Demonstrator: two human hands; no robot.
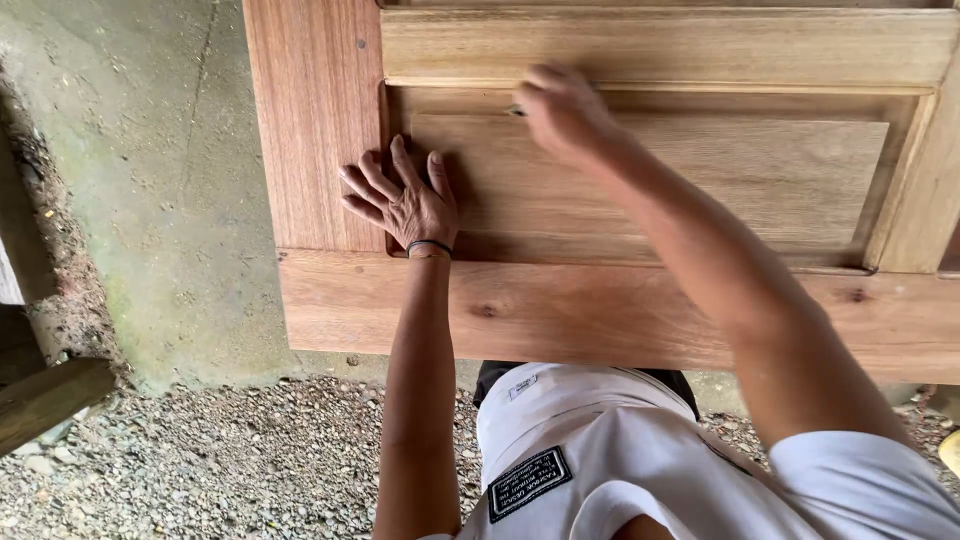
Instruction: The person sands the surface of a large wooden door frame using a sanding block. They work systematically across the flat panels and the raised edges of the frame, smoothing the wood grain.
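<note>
your left hand [405, 203] lies flat on the wooden door [620, 300], fingers spread apart and pointing away from you, palm pressed on the corner where the sunken panel [700, 180] meets the frame. nothing is gripped there; the hand only bears on the wood. a dark band [429, 245] circles that wrist, just behind the heel of the palm.

your right hand [562, 110] is further up the panel, beyond your left fingertips and off to their right, blurred. its fingers are curled together at the moulded upper edge of the panel, and a small dark thing [514, 110] shows just at the fingertips, too small and smeared to tell what it is, or whether you are pinching it.

the door lies flat before you, its near rail crossing over your forearms' line, with a knot [486, 310] in the wood just below your left wrist. under the door edge, behind both hands, gravel [220, 460] covers the ground, and your white shirt [600, 460] shows.
</note>
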